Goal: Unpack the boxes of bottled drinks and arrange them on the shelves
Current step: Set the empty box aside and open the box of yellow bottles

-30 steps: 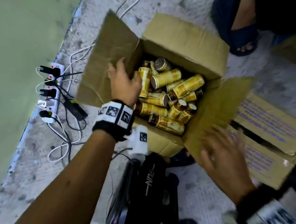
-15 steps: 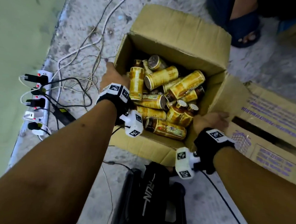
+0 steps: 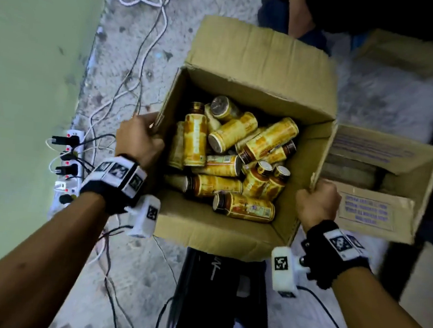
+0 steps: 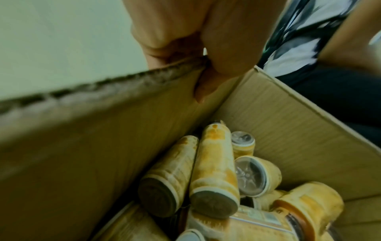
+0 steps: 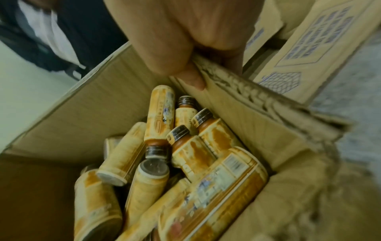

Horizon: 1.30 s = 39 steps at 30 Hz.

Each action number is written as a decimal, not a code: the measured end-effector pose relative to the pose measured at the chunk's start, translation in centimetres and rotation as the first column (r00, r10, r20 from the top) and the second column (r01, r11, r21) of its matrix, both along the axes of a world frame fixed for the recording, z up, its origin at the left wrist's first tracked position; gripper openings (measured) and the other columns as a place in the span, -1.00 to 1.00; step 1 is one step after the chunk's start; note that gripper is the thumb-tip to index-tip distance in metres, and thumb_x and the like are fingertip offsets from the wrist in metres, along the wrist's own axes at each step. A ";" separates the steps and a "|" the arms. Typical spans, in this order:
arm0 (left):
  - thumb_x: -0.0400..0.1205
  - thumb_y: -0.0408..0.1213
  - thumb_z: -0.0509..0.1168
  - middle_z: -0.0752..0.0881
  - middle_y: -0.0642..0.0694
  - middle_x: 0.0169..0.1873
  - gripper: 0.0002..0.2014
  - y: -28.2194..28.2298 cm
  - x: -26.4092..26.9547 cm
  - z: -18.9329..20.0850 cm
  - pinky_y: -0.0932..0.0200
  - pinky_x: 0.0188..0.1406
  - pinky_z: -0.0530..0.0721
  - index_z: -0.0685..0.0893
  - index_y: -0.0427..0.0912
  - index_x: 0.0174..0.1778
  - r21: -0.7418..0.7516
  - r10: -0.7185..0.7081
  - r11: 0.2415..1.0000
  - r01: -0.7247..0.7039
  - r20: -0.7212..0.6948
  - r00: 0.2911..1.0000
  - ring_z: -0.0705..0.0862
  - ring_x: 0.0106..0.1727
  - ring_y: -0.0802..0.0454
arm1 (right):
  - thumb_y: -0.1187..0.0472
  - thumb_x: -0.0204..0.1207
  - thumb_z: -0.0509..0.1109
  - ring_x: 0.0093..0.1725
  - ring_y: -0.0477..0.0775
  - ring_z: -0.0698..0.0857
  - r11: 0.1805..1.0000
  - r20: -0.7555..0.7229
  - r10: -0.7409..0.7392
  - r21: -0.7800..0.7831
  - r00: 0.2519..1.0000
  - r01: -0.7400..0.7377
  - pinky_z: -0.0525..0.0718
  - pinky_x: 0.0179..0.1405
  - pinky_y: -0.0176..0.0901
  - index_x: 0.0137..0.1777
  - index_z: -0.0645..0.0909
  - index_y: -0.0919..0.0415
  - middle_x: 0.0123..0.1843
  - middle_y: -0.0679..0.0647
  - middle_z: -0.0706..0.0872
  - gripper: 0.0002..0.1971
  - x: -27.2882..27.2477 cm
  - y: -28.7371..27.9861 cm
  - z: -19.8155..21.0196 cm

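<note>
The open cardboard box (image 3: 263,62) stands on the concrete floor (image 3: 130,63), top flaps folded outward. Inside it lie the bottles (image 3: 225,164): yellow-labelled, dark-capped drink bottles heaped loosely, most on their sides and pointing different ways, a few leaning upright against the left wall.

The left hand (image 3: 140,140) grips the upper edge of the box's left wall, thumb inside and fingers (image 4: 164,29) curled over the outside. The right hand (image 3: 317,204) grips the right wall's upper edge the same way, its fingers (image 5: 214,32) curled round the cardboard.

Just beside the box on the right sits a second carton (image 3: 377,195) with blue print, partly open; its contents cannot be identified. To the left, along the green wall, a white power strip (image 3: 67,168) lies with several plugs and cables.
</note>
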State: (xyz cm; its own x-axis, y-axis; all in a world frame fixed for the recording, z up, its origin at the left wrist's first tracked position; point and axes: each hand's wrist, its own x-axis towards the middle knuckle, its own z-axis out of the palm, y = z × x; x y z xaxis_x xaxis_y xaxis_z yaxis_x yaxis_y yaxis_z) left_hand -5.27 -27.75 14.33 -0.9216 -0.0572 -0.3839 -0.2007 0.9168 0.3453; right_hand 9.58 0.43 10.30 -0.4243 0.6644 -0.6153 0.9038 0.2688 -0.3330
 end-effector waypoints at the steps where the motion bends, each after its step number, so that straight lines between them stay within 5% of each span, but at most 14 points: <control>1: 0.28 -0.26 0.22 0.79 -0.33 -0.26 -0.49 0.3 0.8 1.6 -0.06 -0.05 0.71 0.76 -0.02 0.16 0.016 -0.013 1.000 0.014 -0.012 1.000 0.76 -0.10 -0.29 | 0.46 0.45 0.35 -0.19 0.15 0.62 1.000 -0.032 -0.013 -0.011 0.999 0.013 0.41 -0.19 -0.21 -0.10 0.68 0.42 -0.23 0.21 0.64 -0.90 0.8 0.5 1.4; 7: 0.24 -0.26 0.18 0.79 -0.32 -0.31 -0.48 3.3 4.5 10.8 0.06 -0.17 0.64 0.78 -0.11 0.10 0.036 -0.073 0.996 0.076 -0.086 0.994 0.76 -0.22 -0.24 | 0.45 0.37 0.35 -0.29 0.21 0.58 0.999 -0.190 -0.054 -0.008 0.980 0.053 0.46 -0.24 -0.14 -0.38 0.54 0.21 -0.42 0.16 0.60 -0.83 6.7 3.6 7.8; 10: 0.26 -0.23 0.19 0.80 -0.29 -0.32 -0.50 5.3 6.7 14.1 -0.02 -0.17 0.71 0.78 -0.10 0.11 0.066 -0.174 0.981 0.181 -0.093 0.980 0.78 -0.23 -0.23 | 0.42 0.35 0.42 -0.23 0.27 0.68 0.993 -0.226 -0.113 0.010 0.968 0.119 0.56 -0.23 -0.08 -0.31 0.65 0.32 -0.36 0.23 0.69 -0.95 11.6 4.9 10.1; 13: 0.32 -0.23 0.24 0.82 -0.22 -0.32 -0.48 8.7 8.7 16.0 0.14 -0.26 0.62 0.75 -0.04 0.23 0.072 -0.286 0.954 0.290 -0.067 0.956 0.79 -0.25 -0.13 | 0.45 0.36 0.42 -0.27 0.24 0.70 0.967 -0.237 -0.252 -0.014 0.938 0.256 0.50 -0.30 -0.18 -0.27 0.69 0.29 -0.39 0.16 0.68 -0.91 18.1 5.3 12.7; 17: 0.36 -0.26 0.28 0.83 -0.19 -0.28 -0.51 15.8 13.4 16.5 0.12 -0.21 0.63 0.74 0.08 0.24 0.125 -0.503 0.856 0.501 -0.017 0.864 0.80 -0.16 -0.13 | 0.51 0.43 0.37 -0.35 0.16 0.64 0.853 -0.197 -0.520 -0.058 0.831 0.519 0.56 -0.26 -0.23 -0.15 0.73 0.38 -0.34 0.17 0.68 -0.88 27.3 4.6 16.1; 23: 0.43 -0.33 0.30 0.80 -0.25 0.01 -0.50 27.0 24.2 10.5 0.02 0.16 0.66 0.69 0.12 0.29 0.110 -0.807 0.589 0.800 0.112 0.579 0.70 0.15 -0.28 | 0.54 0.45 0.31 -0.43 0.11 0.50 0.515 -0.060 -0.855 0.019 0.515 0.857 0.42 -0.37 -0.20 -0.21 0.63 0.53 -0.33 0.21 0.61 -0.92 41.6 2.2 14.5; 26: 0.39 -0.24 0.27 0.80 -0.19 -0.05 -0.60 30.1 29.9 6.8 0.09 0.09 0.59 0.73 0.04 0.15 0.109 -0.896 0.434 0.894 0.161 0.415 0.71 0.10 -0.23 | 0.52 0.43 0.33 -0.49 0.06 0.49 0.377 -0.023 -0.925 0.062 0.379 0.924 0.42 -0.44 -0.24 -0.25 0.64 0.49 -0.38 0.20 0.60 -0.92 48.0 0.7 12.2; 29: 0.37 -0.20 0.27 0.79 -0.24 -0.13 -0.68 31.6 34.7 2.9 0.08 -0.12 0.64 0.73 -0.14 0.01 0.094 -0.912 0.343 0.934 0.270 0.308 0.75 0.00 -0.26 | 0.51 0.39 0.32 -0.50 0.09 0.46 0.345 0.029 -0.938 0.097 0.344 0.934 0.40 -0.49 -0.20 -0.41 0.55 0.43 -0.52 0.16 0.51 -0.84 53.6 -0.9 9.5; 35: 0.48 -0.39 0.31 0.79 -0.25 -0.05 -0.69 32.9 40.7 -3.3 0.13 0.01 0.64 0.78 -0.08 0.09 0.090 -0.914 0.258 0.962 0.345 0.213 0.72 0.11 -0.28 | 0.45 0.40 0.34 -0.48 0.12 0.50 0.331 0.121 -0.939 0.071 0.321 0.941 0.33 -0.52 -0.28 -0.53 0.48 0.26 -0.55 0.08 0.49 -0.71 59.3 -3.4 3.6; 39: 0.47 -0.42 0.24 0.80 -0.21 -0.03 -0.59 33.8 41.9 -7.2 0.12 0.04 0.69 0.75 -0.02 0.19 0.090 -0.910 0.205 0.975 0.383 0.156 0.76 0.06 -0.21 | 0.42 0.37 0.32 -0.37 0.25 0.63 0.251 0.152 -0.957 0.009 0.246 0.968 0.56 -0.38 -0.12 -0.45 0.58 0.38 -0.43 0.24 0.64 -0.82 60.0 -3.8 -0.7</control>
State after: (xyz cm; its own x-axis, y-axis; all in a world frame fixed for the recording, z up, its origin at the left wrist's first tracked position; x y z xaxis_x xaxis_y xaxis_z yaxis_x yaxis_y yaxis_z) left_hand 36.58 6.08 7.17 -0.1380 0.6892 -0.7113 0.8067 0.4949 0.3230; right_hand 69.55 -3.37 9.62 0.5672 0.4836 -0.6667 0.4983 -0.8460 -0.1897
